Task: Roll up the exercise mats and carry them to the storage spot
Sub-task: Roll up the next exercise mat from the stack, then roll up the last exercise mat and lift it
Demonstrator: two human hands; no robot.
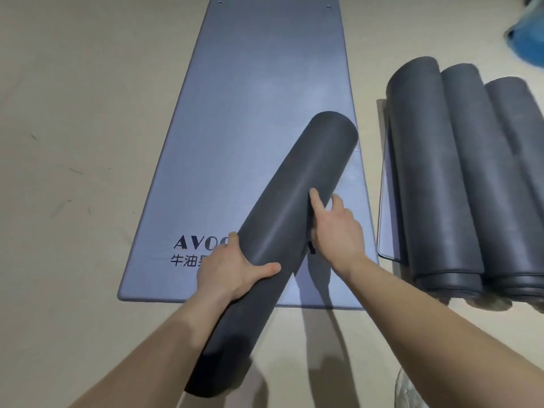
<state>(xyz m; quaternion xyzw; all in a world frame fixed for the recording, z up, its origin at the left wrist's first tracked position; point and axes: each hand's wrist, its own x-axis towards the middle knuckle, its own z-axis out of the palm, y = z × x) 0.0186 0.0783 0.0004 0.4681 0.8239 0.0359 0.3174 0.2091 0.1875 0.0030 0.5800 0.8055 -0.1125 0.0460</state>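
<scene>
A rolled dark grey mat [297, 184] is held up at a slant, its far end pointing up and right. My left hand [232, 267] grips it from the left, thumb across the front. My right hand [335, 228] holds its right side, fingers curled around it with the forefinger stretched along the roll. Beneath it a blue-grey mat [250, 98] lies flat on the floor, with dark lettering near its near end partly hidden by the roll.
Three rolled dark grey mats [459, 178] lie side by side on the floor at the right, on top of a flat mat edge [382, 201]. A blue bag [530, 39] sits at the top right. Beige floor [73, 142] stretches to the left.
</scene>
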